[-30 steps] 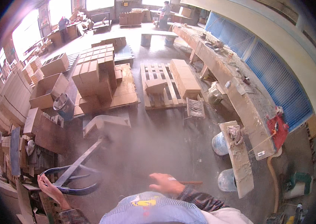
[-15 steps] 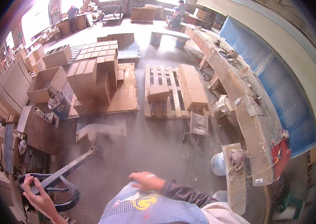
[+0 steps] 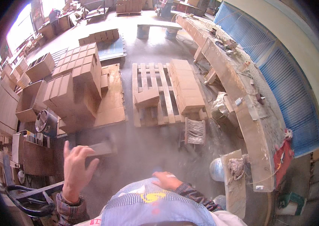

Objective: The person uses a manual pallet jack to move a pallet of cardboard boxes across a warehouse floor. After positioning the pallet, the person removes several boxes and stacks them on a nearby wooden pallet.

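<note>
My left hand (image 3: 78,167) is raised at the lower left with fingers apart, holding nothing. Beside and below it is the black loop handle (image 3: 29,197) of a pallet jack with a metal bar, clear of my fingers. Part of the jack's body is hidden behind my hand and haze. My right hand (image 3: 166,180) is low at the center, at the upper edge of my blue apron (image 3: 155,203), its fingers loosely extended, some partly hidden. I see nothing held in it.
Stacked cardboard boxes (image 3: 74,71) stand on a pallet; another slatted pallet (image 3: 144,77) bears more. A long dusty bench (image 3: 234,83) runs along the right before blue filter panels (image 3: 295,120). A bucket (image 3: 46,122) and small stool (image 3: 194,132) stand nearer. People (image 3: 54,19) work far back.
My left hand has let go of the jack handle and moved up and right. The handle sits lower in view. My right hand has shifted slightly right since half a second ago.
</note>
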Motion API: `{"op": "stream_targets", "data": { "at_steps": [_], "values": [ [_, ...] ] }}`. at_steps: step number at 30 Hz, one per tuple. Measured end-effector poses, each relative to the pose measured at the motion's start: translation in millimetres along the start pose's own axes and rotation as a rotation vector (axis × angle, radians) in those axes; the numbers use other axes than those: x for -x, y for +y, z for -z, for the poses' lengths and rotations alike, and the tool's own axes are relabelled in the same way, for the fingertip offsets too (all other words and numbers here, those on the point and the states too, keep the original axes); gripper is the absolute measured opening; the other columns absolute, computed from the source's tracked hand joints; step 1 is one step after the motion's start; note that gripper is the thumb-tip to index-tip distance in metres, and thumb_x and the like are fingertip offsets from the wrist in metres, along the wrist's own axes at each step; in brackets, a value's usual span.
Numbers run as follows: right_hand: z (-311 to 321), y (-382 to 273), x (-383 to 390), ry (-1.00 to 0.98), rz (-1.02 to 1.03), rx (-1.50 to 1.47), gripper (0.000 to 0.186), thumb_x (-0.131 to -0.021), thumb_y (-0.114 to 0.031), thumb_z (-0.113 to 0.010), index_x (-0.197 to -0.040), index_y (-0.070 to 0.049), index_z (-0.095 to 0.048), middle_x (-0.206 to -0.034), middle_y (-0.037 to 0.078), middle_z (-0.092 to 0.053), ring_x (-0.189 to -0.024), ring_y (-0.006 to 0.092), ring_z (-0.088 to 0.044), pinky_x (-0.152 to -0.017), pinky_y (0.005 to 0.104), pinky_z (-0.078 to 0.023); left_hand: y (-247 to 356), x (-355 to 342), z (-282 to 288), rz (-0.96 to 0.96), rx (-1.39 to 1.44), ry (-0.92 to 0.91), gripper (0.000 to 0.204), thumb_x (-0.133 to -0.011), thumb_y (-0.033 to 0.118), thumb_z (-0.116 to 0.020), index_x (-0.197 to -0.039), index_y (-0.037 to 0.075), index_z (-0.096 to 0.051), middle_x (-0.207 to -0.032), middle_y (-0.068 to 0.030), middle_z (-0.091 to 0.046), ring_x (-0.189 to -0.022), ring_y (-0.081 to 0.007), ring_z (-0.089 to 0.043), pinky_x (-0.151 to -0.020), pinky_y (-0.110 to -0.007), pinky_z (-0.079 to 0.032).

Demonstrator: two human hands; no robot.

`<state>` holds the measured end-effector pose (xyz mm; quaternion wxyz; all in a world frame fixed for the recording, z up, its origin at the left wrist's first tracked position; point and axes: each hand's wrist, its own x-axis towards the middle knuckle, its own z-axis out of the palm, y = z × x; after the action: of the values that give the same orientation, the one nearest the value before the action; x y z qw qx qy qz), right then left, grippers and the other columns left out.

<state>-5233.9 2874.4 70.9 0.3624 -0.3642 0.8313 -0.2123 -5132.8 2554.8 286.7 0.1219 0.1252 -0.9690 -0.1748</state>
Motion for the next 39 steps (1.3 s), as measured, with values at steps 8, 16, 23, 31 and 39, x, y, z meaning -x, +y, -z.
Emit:
{"op": "stream_targets", "data": {
  "at_steps": [8,16,23,31,39],
  "values": [
    [133,101,-57,0.053,-0.013,0.076,0.038,-0.090,-0.035,-0.064,-0.108,-0.003,-0.058,-0.102,0.020,-0.067,-0.099,0.0389,-0.063,-0.084,0.0479,-0.049,78,-124,-102,-0.156,0.132,-0.399,0.030,-0.080,0.027,-0.072,-0.103,0.009,-0.067,-0.100,-0.0108,-0.067,-0.103,-0.0286,-0.062,-0.109,-0.049,-0.035],
    [201,137,-103,0.071,-0.060,0.141,0.034,-0.088,-0.032,-0.066,-0.102,-0.002,-0.058,-0.096,0.021,-0.067,-0.094,0.0403,-0.064,-0.080,0.0494,-0.050,82,-175,-153,-0.099,0.183,-0.639,0.032,-0.082,0.031,-0.071,-0.103,0.008,-0.066,-0.096,-0.0121,-0.067,-0.096,-0.0295,-0.063,-0.090,-0.042,-0.045],
    [226,119,-149,-0.072,0.033,0.101,0.034,-0.089,-0.032,-0.064,-0.105,-0.002,-0.058,-0.097,0.022,-0.067,-0.093,0.0401,-0.064,-0.079,0.0495,-0.050,52,-242,-185,-0.100,0.164,-0.605,0.038,-0.081,0.030,-0.072,-0.109,0.005,-0.064,-0.103,-0.0153,-0.065,-0.101,-0.0339,-0.061,-0.091,-0.042,-0.047],
    [269,113,-199,-0.069,-0.006,0.022,0.038,-0.091,-0.031,-0.062,-0.115,-0.002,-0.059,-0.110,0.024,-0.065,-0.105,0.0416,-0.061,-0.089,0.0489,-0.048,16,-295,-189,0.003,0.176,-0.606,0.037,-0.082,0.030,-0.072,-0.109,0.006,-0.065,-0.103,-0.0157,-0.066,-0.099,-0.0348,-0.062,-0.089,-0.043,-0.048],
    [300,157,-251,-0.006,0.104,-0.010,0.036,-0.092,-0.032,-0.060,-0.111,-0.002,-0.057,-0.102,0.025,-0.066,-0.099,0.0424,-0.063,-0.084,0.0506,-0.049,24,-365,-221,-0.025,0.242,-0.694,0.039,-0.082,0.032,-0.071,-0.110,0.004,-0.066,-0.101,-0.0193,-0.066,-0.098,-0.0368,-0.063,-0.086,-0.043,-0.050]
  ]
}}
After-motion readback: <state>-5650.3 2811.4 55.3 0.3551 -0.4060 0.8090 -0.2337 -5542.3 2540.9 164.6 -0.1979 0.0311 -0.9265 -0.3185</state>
